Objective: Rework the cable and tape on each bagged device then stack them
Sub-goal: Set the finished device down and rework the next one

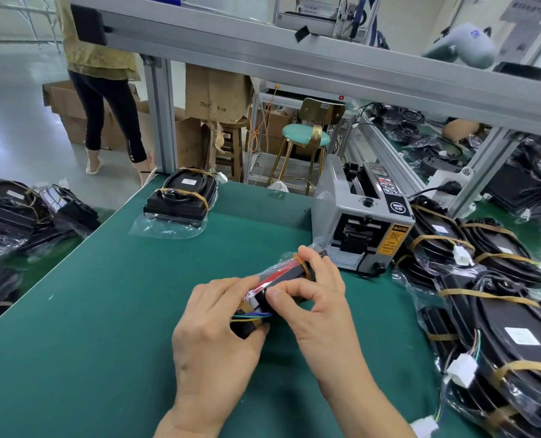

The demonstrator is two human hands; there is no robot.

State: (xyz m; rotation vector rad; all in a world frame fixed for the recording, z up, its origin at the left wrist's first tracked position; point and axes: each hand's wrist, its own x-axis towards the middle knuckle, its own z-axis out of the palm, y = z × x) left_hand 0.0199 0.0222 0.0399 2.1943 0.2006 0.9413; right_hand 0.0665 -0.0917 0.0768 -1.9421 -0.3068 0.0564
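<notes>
Plastic bag (pixel 286 259) wraps the black device (pixel 289 278) you hold on edge above the green worktop (pixel 111 311), its long axis running from near left to far right toward the tape dispenser (pixel 362 216). Your left hand (pixel 213 336) grips the near end, where coloured wires (pixel 251 316) emerge; your right hand (pixel 318 298) pinches its middle. Another bagged device (pixel 180 197) lies far left; taped, bagged ones (pixel 499 311) are piled at your right.

bright even light | soft shadows | wide-angle bend (edges) | bag glare
</notes>
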